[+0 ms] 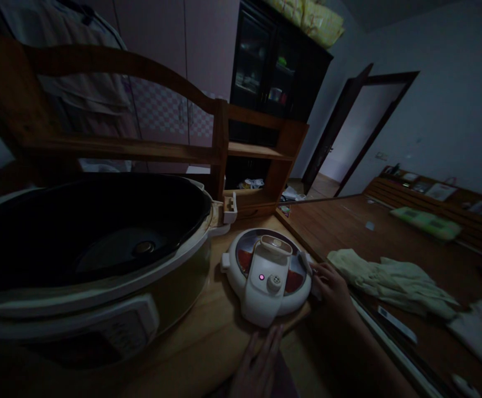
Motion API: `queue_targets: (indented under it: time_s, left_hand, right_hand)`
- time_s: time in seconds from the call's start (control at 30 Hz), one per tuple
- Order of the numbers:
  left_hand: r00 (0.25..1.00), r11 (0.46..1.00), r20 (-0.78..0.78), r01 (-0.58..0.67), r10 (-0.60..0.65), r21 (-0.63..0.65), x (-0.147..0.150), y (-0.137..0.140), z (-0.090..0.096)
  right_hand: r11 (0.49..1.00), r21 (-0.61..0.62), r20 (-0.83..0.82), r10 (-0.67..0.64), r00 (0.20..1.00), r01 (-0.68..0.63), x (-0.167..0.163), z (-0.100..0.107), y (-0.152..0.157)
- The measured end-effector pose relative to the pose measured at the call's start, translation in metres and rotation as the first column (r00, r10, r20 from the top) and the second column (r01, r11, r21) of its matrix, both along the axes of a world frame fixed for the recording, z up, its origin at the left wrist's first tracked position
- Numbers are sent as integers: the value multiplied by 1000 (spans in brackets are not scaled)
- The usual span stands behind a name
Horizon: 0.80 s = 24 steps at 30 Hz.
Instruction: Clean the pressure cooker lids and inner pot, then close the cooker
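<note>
A white electric pressure cooker lid (266, 309) with a shiny top and raised handle lies on the wooden tabletop (195, 348). At its right rim, my right hand (332, 287) has its fingers closed on a pale, thin cloth or tissue (316, 286), pressed against the lid's side. My left hand (260, 365) rests by the lid's front end, fingers stretched out and holding nothing. To the left stands the cooker body (183, 282), uncovered, its dark inside showing a heating plate (112, 251) with a round centre piece. Its control panel faces me.
Behind the tabletop rises a wooden rail (150, 146) joined to a small shelf (261, 149). Over on the right, a brown bed surface (332, 221) carries pale green clothing (394, 282), a white remote control (397, 325) and a green pillow (425, 222).
</note>
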<state>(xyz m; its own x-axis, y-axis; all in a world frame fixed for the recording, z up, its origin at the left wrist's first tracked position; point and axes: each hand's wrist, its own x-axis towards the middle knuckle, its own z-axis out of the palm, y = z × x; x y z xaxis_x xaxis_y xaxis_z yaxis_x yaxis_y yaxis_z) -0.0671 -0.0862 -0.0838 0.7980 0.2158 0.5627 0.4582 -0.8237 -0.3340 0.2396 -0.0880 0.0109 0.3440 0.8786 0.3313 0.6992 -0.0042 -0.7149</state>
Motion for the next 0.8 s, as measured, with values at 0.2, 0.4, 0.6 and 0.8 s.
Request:
queue_targets:
  time_s: [0.2, 0.4, 0.6, 0.8]
  left_hand:
    - [999, 1000, 43, 17, -17, 2, 2, 1, -2]
    - [997, 1000, 81, -13, 11, 28, 4, 1, -4]
    - [998, 1000, 64, -8, 7, 18, 4, 2, -2]
    - [993, 1000, 116, 26, -26, -1, 5, 2, -1]
  right_hand:
    - [993, 14, -42, -118, 992, 119, 23, -3, 36]
    - [996, 3, -117, -93, 989, 94, 23, 0, 42]
    - [993, -118, -265, -12, 964, -20, 8, 13, 18]
    - [985, -157, -373, 2, 928, -65, -30, 27, -5]
